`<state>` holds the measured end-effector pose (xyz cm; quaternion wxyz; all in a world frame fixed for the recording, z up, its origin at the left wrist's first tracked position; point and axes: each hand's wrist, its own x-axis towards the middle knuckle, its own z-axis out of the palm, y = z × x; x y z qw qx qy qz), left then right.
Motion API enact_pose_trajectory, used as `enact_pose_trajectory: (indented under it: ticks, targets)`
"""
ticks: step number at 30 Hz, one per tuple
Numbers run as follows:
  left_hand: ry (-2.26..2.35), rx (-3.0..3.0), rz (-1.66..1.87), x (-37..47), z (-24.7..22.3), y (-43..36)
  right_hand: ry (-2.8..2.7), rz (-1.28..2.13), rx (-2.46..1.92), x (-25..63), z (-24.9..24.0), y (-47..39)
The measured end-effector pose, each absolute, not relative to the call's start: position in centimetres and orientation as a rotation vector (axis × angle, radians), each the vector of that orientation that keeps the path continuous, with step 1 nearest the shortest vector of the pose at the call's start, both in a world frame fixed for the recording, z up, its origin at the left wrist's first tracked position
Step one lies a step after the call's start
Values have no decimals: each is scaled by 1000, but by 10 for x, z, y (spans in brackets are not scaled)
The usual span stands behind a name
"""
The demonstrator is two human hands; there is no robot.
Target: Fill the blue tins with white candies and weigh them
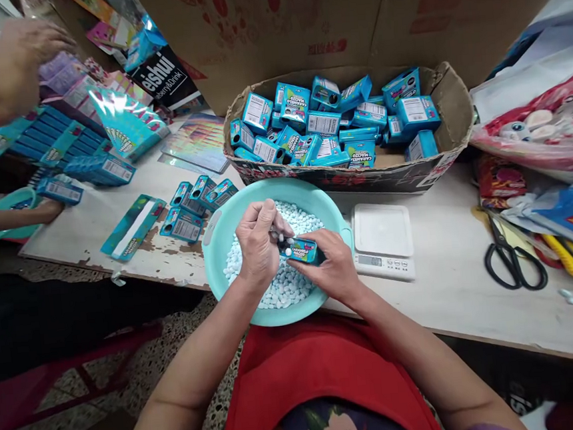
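My right hand [335,264] grips a small blue candy box [304,251] marked "Caramelo Macizo", held tilted above a turquoise basin [217,274]. Cupped closed at the box's left end is my left hand [259,244], with several pale candies [281,234] showing at its fingers beside the box opening. Small light-blue candies [285,288] cover the bottom of the basin beneath both hands. Part of the box's open end is hidden by the left fingers.
Behind the basin a cut-down carton [364,180] holds many blue boxes. A white digital scale [382,233] and black scissors [514,258] lie to the right. Several boxes [181,224] and a flat carton sheet [132,228] are left. A co-worker's hands [17,61] work at far left.
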<state>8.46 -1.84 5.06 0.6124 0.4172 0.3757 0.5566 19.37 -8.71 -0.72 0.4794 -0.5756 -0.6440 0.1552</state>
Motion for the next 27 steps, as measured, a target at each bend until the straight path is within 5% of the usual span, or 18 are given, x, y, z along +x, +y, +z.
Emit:
enact_pose_trajectory:
  ticks: [27]
  targets:
    - [973,1070,1315,52,44,-22,-1477,541,-1349,199,-4,-86]
